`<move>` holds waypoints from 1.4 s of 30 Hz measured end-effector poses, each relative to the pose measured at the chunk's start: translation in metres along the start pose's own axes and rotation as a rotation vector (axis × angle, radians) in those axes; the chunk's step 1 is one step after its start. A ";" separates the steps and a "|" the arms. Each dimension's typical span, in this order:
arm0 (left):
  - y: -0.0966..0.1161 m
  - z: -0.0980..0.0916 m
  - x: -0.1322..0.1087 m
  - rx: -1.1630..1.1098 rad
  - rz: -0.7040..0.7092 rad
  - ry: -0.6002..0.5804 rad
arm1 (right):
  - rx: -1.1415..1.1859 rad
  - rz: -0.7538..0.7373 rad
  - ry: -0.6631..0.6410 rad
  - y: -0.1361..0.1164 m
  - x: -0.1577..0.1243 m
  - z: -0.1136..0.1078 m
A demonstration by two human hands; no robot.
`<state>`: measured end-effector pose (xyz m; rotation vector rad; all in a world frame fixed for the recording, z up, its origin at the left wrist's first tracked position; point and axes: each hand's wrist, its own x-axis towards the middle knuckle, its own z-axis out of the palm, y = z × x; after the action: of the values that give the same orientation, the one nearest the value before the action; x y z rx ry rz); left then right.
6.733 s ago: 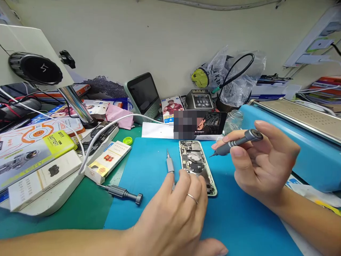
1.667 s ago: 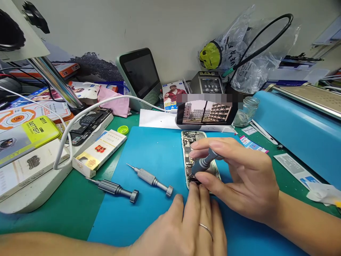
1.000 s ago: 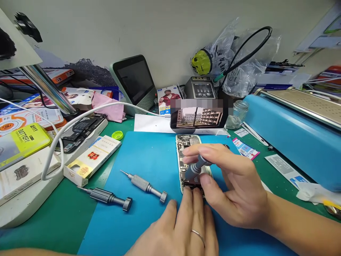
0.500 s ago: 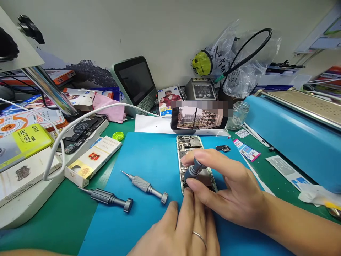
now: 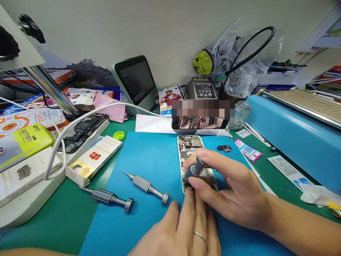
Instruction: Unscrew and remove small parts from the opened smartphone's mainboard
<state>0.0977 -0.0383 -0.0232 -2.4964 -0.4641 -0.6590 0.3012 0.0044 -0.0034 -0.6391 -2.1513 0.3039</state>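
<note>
Lying on the blue mat (image 5: 149,153) at about twelve o'clock from the left hand (image 5: 183,227), the opened phone (image 5: 188,147) is slanted lengthwise from just short of twelve to just short of six. Its near end is touched by that hand; whether anything is gripped there cannot be told. A dark screwdriver (image 5: 193,171) is pinched in the nearly closed right hand (image 5: 231,188), its working end angled towards eight.

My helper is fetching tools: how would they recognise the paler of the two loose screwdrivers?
Find the blue mat on the green table. On it, left of the opened phone, lies the silver-grey screwdriver. Its handle is finely knurled, unlike the darker, ribbed screwdriver that crosses the mat's edge.
</note>
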 end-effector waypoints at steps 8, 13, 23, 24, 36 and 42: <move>0.001 0.002 -0.008 0.014 0.038 -0.048 | 0.021 0.007 0.016 0.001 -0.002 -0.002; 0.004 0.010 -0.015 -0.015 0.043 -0.036 | 0.030 -0.003 0.047 0.003 -0.004 0.000; -0.002 0.005 -0.006 -0.005 0.033 -0.028 | 0.026 0.052 0.122 0.005 -0.008 0.003; -0.002 0.004 -0.005 -0.002 0.032 -0.029 | 0.020 0.056 0.128 0.005 -0.008 0.003; -0.001 0.000 0.002 0.002 -0.029 0.020 | 0.048 0.049 0.112 0.005 -0.009 0.001; 0.000 -0.002 0.003 0.013 -0.042 0.021 | 0.054 0.071 0.134 0.005 -0.007 0.003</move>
<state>0.0997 -0.0393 -0.0202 -2.4716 -0.5132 -0.6958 0.3044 0.0052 -0.0118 -0.6865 -1.9889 0.3467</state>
